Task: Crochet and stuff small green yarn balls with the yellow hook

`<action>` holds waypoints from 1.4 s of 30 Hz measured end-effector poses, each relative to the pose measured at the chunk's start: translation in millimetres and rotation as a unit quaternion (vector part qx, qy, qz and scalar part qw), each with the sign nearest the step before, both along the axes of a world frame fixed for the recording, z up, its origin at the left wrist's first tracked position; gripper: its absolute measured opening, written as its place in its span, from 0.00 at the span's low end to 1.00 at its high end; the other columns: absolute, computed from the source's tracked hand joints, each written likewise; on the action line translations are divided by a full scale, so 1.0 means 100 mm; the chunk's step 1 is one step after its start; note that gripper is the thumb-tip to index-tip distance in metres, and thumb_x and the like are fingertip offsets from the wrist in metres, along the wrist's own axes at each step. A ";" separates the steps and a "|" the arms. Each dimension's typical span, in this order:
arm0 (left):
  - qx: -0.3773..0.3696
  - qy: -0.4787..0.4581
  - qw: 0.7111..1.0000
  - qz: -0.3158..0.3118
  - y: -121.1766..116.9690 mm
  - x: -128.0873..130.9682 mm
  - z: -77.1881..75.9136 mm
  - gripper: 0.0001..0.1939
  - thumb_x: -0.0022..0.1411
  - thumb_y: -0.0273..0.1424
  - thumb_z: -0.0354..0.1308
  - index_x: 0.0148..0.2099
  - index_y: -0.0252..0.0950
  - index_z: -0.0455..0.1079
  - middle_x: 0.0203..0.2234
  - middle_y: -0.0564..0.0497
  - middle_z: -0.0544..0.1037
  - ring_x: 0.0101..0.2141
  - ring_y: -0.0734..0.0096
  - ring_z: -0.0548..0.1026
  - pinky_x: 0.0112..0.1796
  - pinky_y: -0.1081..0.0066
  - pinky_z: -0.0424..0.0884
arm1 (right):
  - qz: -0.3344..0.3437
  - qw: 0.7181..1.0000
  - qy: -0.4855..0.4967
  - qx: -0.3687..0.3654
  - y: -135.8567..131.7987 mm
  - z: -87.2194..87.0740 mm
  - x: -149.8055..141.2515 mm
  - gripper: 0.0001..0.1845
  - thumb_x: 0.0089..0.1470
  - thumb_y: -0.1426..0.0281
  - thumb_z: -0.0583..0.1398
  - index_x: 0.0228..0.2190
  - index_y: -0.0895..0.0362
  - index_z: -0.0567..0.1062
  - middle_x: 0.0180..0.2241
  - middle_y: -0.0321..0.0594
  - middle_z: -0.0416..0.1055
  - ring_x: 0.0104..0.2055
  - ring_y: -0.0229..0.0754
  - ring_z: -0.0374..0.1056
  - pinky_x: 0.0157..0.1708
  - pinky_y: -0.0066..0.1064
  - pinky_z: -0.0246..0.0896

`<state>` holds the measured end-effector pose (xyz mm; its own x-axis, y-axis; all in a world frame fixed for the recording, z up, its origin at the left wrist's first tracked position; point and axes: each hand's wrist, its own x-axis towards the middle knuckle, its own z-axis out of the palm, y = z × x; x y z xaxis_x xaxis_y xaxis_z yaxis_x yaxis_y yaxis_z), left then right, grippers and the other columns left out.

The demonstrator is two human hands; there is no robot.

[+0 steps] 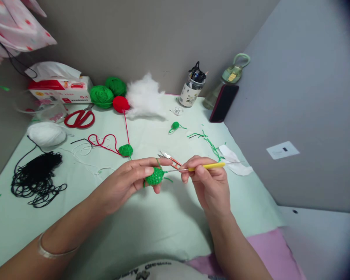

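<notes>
My left hand point(134, 177) pinches a small rounded piece of green crochet point(154, 176) between thumb and fingers, with green yarn running over the forefinger. In my right hand point(208, 179) is a crochet hook point(211, 166) with a yellow handle, held like a pen. Its metal shaft points left, and the tip meets the edge of the green piece. Just behind my hands lie thread snips point(172, 158) with orange-red handles. A small green yarn ball point(125, 150) rests beyond my left hand, its strand leading toward it.
Farther back are green yarn balls point(102, 96), a red yarn ball point(121, 104), white stuffing point(147, 97), red scissors point(80, 118) and a tissue box point(61, 89). Black yarn point(36, 177) lies left. A pen jar point(189, 91), a phone point(224, 103) and green scraps point(211, 146) are at right.
</notes>
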<state>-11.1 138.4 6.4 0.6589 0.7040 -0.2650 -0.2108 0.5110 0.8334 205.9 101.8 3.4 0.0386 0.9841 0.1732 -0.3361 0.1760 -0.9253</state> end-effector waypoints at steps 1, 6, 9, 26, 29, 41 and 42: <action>0.003 -0.001 1.000 -0.005 0.00 0.00 0.00 0.16 0.67 0.39 0.61 0.54 0.45 0.81 0.37 0.51 0.80 0.32 0.70 0.74 0.41 0.67 0.66 | 0.000 1.000 -0.001 -0.001 0.00 0.00 0.00 0.06 0.60 0.64 0.67 0.34 0.52 0.86 0.30 0.38 0.81 0.27 0.36 0.75 0.30 0.29 0.73; 0.038 0.009 0.999 -0.017 -0.03 0.03 0.03 0.16 0.69 0.38 0.60 0.56 0.47 0.80 0.45 0.50 0.81 0.39 0.67 0.75 0.46 0.66 0.66 | 0.020 1.000 0.000 -0.013 0.00 0.01 0.00 0.08 0.59 0.62 0.68 0.35 0.52 0.85 0.27 0.37 0.79 0.25 0.36 0.73 0.28 0.29 0.71; 0.048 0.024 0.998 -0.020 -0.06 0.04 0.03 0.19 0.70 0.38 0.60 0.61 0.48 0.77 0.50 0.49 0.82 0.42 0.65 0.76 0.53 0.62 0.65 | 0.048 0.999 -0.012 -0.016 -0.02 -0.02 -0.02 0.10 0.61 0.61 0.66 0.37 0.53 0.84 0.29 0.38 0.78 0.27 0.37 0.73 0.30 0.31 0.72; 0.056 0.050 0.997 0.013 -0.13 0.13 0.00 0.25 0.59 0.34 0.71 0.59 0.45 0.78 0.42 0.49 0.77 0.44 0.64 0.73 0.44 0.67 0.69 | -0.046 0.988 -0.115 0.095 -0.09 -0.14 -0.13 0.10 0.66 0.65 0.61 0.40 0.48 0.84 0.37 0.41 0.79 0.35 0.41 0.72 0.34 0.36 0.72; 0.036 0.035 0.999 0.019 -0.14 0.15 -0.02 0.29 0.56 0.32 0.73 0.60 0.47 0.76 0.43 0.50 0.77 0.47 0.63 0.74 0.48 0.65 0.69 | -0.012 0.988 -0.115 0.103 -0.08 -0.14 -0.10 0.10 0.66 0.65 0.61 0.40 0.48 0.84 0.36 0.41 0.80 0.38 0.44 0.73 0.35 0.37 0.72; 0.114 0.136 0.981 0.083 -0.16 0.14 0.02 0.44 0.50 0.32 0.76 0.68 0.47 0.67 0.39 0.53 0.76 0.48 0.59 0.75 0.54 0.61 0.69 | 0.019 0.966 -0.225 0.127 -0.08 -0.05 -0.08 0.12 0.61 0.71 0.66 0.46 0.45 0.83 0.40 0.40 0.82 0.44 0.46 0.76 0.50 0.46 0.74; 0.121 0.143 0.979 0.085 -0.17 0.14 0.02 0.45 0.50 0.32 0.76 0.69 0.47 0.66 0.38 0.53 0.76 0.47 0.60 0.75 0.54 0.62 0.69 | 0.025 0.965 -0.228 0.128 -0.09 -0.05 -0.09 0.13 0.62 0.71 0.66 0.46 0.45 0.83 0.40 0.39 0.82 0.44 0.46 0.76 0.50 0.46 0.73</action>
<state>2.6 121.6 8.4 0.4505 0.8617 -0.2335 -0.0151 0.2688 0.9631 197.3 93.0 -1.2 -0.1450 0.9053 0.3992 0.0822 0.4131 -0.9070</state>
